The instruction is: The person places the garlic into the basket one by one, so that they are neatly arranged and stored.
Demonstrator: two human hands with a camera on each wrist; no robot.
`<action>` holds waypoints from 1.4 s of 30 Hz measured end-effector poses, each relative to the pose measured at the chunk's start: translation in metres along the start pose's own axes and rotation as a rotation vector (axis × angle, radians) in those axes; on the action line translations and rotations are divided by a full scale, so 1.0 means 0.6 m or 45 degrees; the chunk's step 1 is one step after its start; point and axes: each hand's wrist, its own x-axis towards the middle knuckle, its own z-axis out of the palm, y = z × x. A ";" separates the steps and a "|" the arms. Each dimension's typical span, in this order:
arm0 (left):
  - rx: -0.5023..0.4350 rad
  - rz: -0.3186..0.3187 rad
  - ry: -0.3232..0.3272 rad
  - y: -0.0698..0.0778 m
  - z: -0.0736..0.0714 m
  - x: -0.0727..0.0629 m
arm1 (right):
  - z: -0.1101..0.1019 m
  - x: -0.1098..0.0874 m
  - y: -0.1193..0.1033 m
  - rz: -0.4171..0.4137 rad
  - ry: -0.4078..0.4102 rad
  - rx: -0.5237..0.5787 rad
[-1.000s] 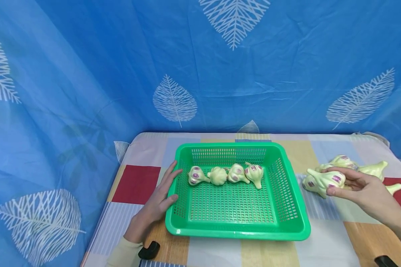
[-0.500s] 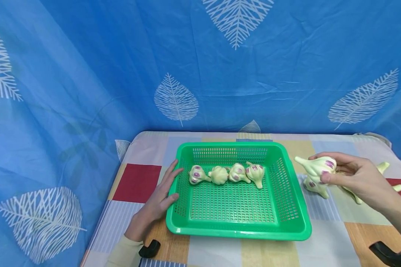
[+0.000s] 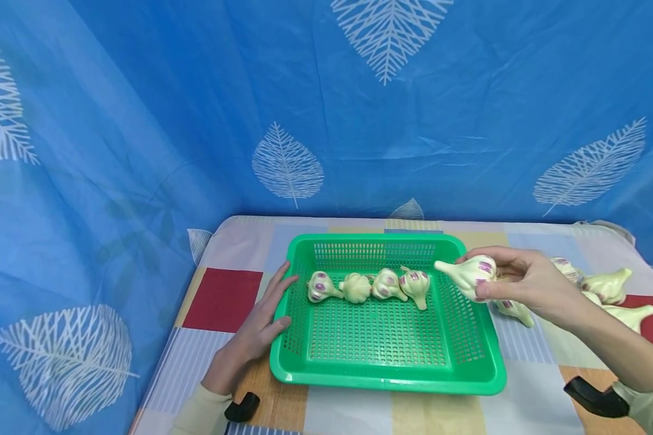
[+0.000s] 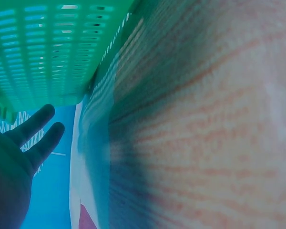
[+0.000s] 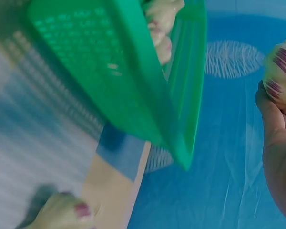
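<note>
A garlic bulb (image 3: pixel 472 275) with purple streaks is pinched between the thumb and fingers of my right hand (image 3: pixel 528 284), over the right rim of the green plastic basket (image 3: pixel 381 382). Its stem points left, into the basket. In the right wrist view the same garlic bulb (image 5: pixel 281 71) shows at the right edge. My left hand (image 3: pixel 258 320) rests against the basket's left side with fingers fairly straight; the left wrist view shows some of those fingers (image 4: pixel 43 138) beside the mesh wall. A row of several garlic bulbs (image 3: pixel 356 287) lies along the back of the basket floor.
More garlic bulbs (image 3: pixel 606 285) lie on the table right of the basket, partly behind my right arm. One garlic bulb (image 3: pixel 514 311) sits close to the basket's right wall. A checked cloth (image 3: pixel 228 299) covers the table, and a blue leaf-print curtain (image 3: pixel 413 133) hangs behind it.
My right hand has lifted the garlic bulb from the pile and carried it left to above the basket's right rim. The left hand and the basket have stayed in place.
</note>
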 end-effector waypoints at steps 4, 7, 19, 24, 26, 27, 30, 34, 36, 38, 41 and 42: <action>0.005 -0.004 -0.004 -0.001 0.003 0.000 | 0.023 0.019 -0.012 -0.049 -0.054 0.054; 0.015 -0.005 0.003 0.001 0.003 0.000 | 0.044 0.039 -0.023 -0.090 -0.116 0.155; 0.035 -0.031 0.006 0.006 -0.003 -0.007 | 0.154 0.137 -0.042 -0.092 -0.389 0.206; 0.013 -0.024 -0.011 0.004 -0.001 -0.005 | 0.200 0.163 -0.034 -0.106 -0.504 0.199; 0.010 -0.020 -0.016 0.004 0.001 -0.004 | 0.218 0.170 -0.030 -0.130 -0.540 0.192; 0.008 -0.018 -0.017 0.003 0.002 -0.004 | 0.227 0.173 -0.027 -0.149 -0.558 0.176; 0.000 -0.009 -0.017 0.003 0.006 -0.002 | 0.251 0.180 -0.017 -0.176 -0.605 0.131; 0.018 -0.004 0.000 0.002 0.007 -0.004 | 0.283 0.189 -0.007 -0.246 -0.637 0.009; 0.018 -0.008 0.002 0.001 0.007 -0.006 | 0.298 0.193 -0.001 -0.295 -0.621 -0.063; 0.016 -0.015 -0.002 0.001 0.008 -0.007 | 0.310 0.195 0.004 -0.326 -0.603 -0.102; 0.009 -0.019 -0.008 0.000 0.008 -0.007 | 0.325 0.197 0.011 -0.330 -0.579 -0.149; 0.010 -0.020 -0.008 0.000 0.008 -0.007 | 0.328 0.197 0.014 -0.330 -0.577 -0.156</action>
